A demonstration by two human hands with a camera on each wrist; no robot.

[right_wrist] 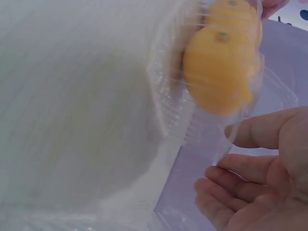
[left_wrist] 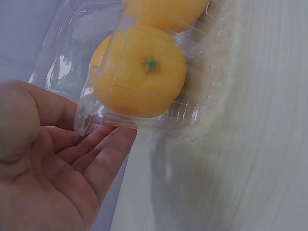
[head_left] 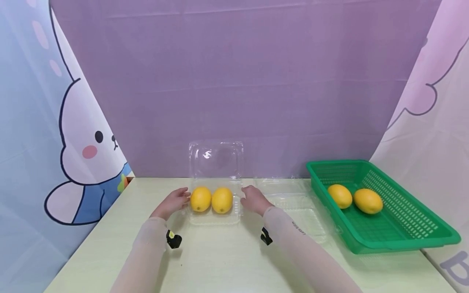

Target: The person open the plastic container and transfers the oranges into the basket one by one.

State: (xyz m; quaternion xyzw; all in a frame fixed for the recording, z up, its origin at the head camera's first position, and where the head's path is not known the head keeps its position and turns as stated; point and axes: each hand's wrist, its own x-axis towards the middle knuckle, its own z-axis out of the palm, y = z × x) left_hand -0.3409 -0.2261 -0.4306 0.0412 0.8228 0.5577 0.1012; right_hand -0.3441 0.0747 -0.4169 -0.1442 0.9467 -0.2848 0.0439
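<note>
A clear plastic clamshell box [head_left: 214,221] stands on the table with its lid [head_left: 216,158] raised at the back. Two yellow-orange fruits that look like oranges, a left one [head_left: 200,199] and a right one [head_left: 222,200], sit side by side in its base. My left hand [head_left: 176,201] holds the box's left side, the thumb at the rim and the fingers against the outer wall [left_wrist: 144,126]. On the opposite side my right hand [head_left: 254,199] pinches the rim between thumb and fingers, as the right wrist view [right_wrist: 260,163] shows.
A second clear plastic box [head_left: 304,215] lies open just right of my right hand. Beyond it stands a green basket [head_left: 403,245] holding two more oranges [head_left: 340,196] [head_left: 368,201]. A purple cloth [head_left: 234,89] hangs along the table's back edge.
</note>
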